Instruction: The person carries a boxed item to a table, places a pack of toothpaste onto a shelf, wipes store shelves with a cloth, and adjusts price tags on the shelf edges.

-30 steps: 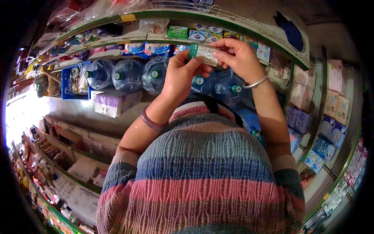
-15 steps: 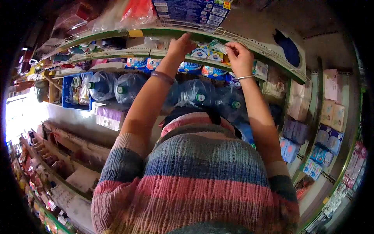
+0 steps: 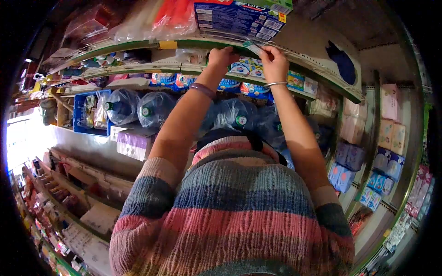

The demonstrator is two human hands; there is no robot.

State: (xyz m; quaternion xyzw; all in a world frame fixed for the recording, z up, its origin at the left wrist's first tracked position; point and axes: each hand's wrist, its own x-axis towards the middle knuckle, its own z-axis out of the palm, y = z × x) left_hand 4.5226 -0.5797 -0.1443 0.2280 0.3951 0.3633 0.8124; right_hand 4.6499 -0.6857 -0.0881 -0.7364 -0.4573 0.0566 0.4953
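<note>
My right hand (image 3: 275, 62) pinches a small green and white packet (image 3: 253, 48) by its right end, just under the upper shelf's green edge. To its left, my left hand (image 3: 222, 59) reaches in at the shelf with small soap boxes; its fingertips are partly hidden, and I cannot make out whether it holds anything. Between and behind the hands stand white, blue and yellow boxes (image 3: 240, 68). Blue and orange detergent bags (image 3: 254, 89) lie on the level below, under my wrists.
Large blue water bottles (image 3: 154, 110) in plastic wrap line the lower level, beside a blue crate (image 3: 90, 112). A big blue carton (image 3: 237, 19) and a red bag (image 3: 174, 17) rest on the top shelf. Tissue packs (image 3: 389, 133) fill the right shelves.
Both hands have moved up and apart from the packet they held together; only my right hand still holds it. The view has tilted, showing more of the top shelf and its carton.
</note>
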